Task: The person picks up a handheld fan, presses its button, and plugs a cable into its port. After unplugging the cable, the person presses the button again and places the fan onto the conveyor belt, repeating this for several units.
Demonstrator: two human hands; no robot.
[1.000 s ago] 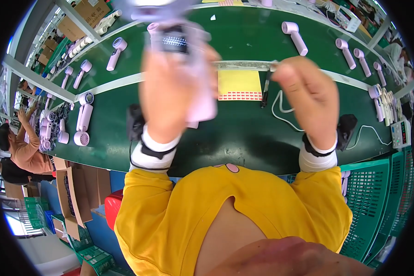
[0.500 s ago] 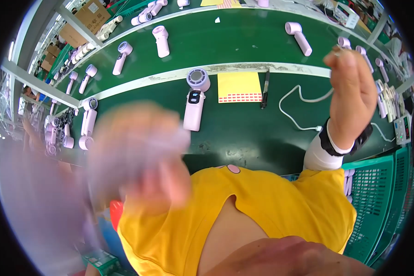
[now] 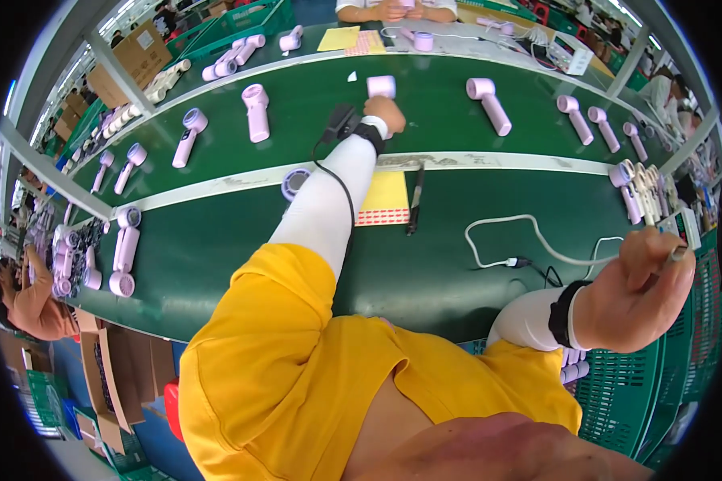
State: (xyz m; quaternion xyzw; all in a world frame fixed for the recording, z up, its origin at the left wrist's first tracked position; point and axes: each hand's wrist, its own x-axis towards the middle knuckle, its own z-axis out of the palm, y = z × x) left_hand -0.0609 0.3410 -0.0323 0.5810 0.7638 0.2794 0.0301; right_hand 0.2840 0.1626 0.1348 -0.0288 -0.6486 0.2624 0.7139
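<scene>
My left arm stretches forward over the green conveyor belt, and my left hand is closed on a lilac handheld fan. Only the fan's round head shows beyond my fingers; its handle is hidden. Raised at the right, my right hand pinches the small metal-tipped plug of a white charging cable. The cable loops over the green bench. Another lilac fan lies on the bench, mostly covered by my left arm.
Several lilac fans lie spaced along the belt. A yellow paper pad and black pen sit against the pale rail. More fans lie at the left. A green crate stands at my right; someone sits across the belt.
My left hand, blurred near my chest before, has reached forward onto the belt with the fan. The right hand has come lower and farther right. My view has shifted.
</scene>
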